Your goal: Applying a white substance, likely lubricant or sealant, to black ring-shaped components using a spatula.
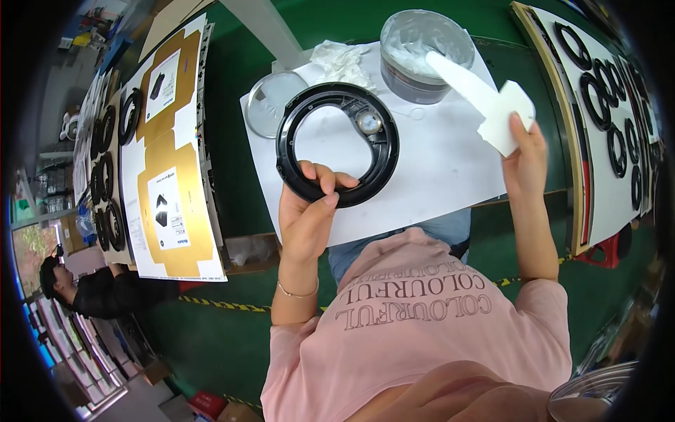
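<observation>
My left hand (309,211) is closed on the lower rim of a black plastic ring-shaped housing (384,160), held above the white-covered table (439,169). A small round clear and metallic part (369,122) sits in the upper right of the ring. My right hand (526,155) pinches the wide end of a white, flat spatula-like piece (505,116). Its narrow end reaches over the rim into a tub (415,88) and meets the pale paste (411,55) inside. Paste is also smeared up the tub's inner wall.
A round clear lid (271,105) and crumpled white tissue (342,62) lie behind the ring. On the left, a table bears gold-and-white printed sheets (179,207) and black rings (130,116). More rings (595,102) lie on a right-hand board (562,116). A person (98,288) is at far left.
</observation>
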Demonstrator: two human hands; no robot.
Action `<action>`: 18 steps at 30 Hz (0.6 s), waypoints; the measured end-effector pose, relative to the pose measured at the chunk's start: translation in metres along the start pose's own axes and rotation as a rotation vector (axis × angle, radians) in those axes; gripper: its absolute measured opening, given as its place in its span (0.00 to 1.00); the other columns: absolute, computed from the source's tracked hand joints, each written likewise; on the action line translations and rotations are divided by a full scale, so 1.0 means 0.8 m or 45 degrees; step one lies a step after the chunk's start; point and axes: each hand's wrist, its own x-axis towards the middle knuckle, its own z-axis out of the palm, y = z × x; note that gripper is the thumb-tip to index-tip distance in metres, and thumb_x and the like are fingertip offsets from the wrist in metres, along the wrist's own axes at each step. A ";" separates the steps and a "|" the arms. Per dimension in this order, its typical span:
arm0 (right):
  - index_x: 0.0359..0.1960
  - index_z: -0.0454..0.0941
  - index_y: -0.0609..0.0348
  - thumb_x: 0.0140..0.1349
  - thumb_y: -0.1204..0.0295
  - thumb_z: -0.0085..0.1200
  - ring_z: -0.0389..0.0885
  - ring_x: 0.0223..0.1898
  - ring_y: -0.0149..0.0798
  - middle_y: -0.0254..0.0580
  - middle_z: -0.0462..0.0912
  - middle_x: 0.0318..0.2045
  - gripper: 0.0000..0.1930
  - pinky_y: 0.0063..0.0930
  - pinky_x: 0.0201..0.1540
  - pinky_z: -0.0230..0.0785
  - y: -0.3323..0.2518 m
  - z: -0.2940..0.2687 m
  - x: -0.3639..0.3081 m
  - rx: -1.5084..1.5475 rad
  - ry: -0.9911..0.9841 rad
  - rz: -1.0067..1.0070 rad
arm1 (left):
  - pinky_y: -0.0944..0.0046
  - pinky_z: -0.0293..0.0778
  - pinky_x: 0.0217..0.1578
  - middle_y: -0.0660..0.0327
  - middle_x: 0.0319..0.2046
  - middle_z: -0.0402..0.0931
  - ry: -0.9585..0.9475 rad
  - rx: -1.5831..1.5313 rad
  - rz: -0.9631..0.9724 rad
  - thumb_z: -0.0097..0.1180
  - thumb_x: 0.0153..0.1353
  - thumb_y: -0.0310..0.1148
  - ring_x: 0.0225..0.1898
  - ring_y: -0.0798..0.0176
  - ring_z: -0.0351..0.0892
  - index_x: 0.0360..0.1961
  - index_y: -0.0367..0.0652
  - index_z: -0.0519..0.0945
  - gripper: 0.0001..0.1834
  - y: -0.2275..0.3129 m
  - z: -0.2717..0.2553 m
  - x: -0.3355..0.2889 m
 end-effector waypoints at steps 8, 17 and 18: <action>0.36 0.71 0.72 0.52 0.86 0.44 0.80 0.29 0.45 0.56 0.79 0.28 0.09 0.30 0.32 0.72 -0.059 0.019 -0.049 -1.262 -0.838 -1.324 | 0.59 0.64 0.46 0.60 0.32 0.65 -0.182 0.424 0.143 0.41 0.53 0.13 0.45 0.56 0.71 0.41 0.43 0.59 0.17 -0.012 0.011 0.007; 0.35 0.72 0.69 0.47 0.87 0.47 0.81 0.30 0.47 0.54 0.79 0.29 0.11 0.30 0.32 0.72 -0.060 0.041 -0.047 -1.286 -0.943 -1.396 | 0.59 0.65 0.45 0.59 0.32 0.64 -0.201 0.405 0.166 0.41 0.52 0.12 0.44 0.55 0.71 0.41 0.42 0.59 0.17 -0.011 0.016 0.004; 0.34 0.74 0.67 0.46 0.83 0.48 0.81 0.30 0.45 0.50 0.80 0.29 0.11 0.27 0.29 0.71 -0.061 0.042 -0.047 -1.348 -0.942 -1.501 | 0.59 0.65 0.46 0.59 0.32 0.64 -0.199 0.399 0.156 0.41 0.52 0.12 0.44 0.55 0.71 0.41 0.42 0.59 0.17 -0.010 0.017 0.004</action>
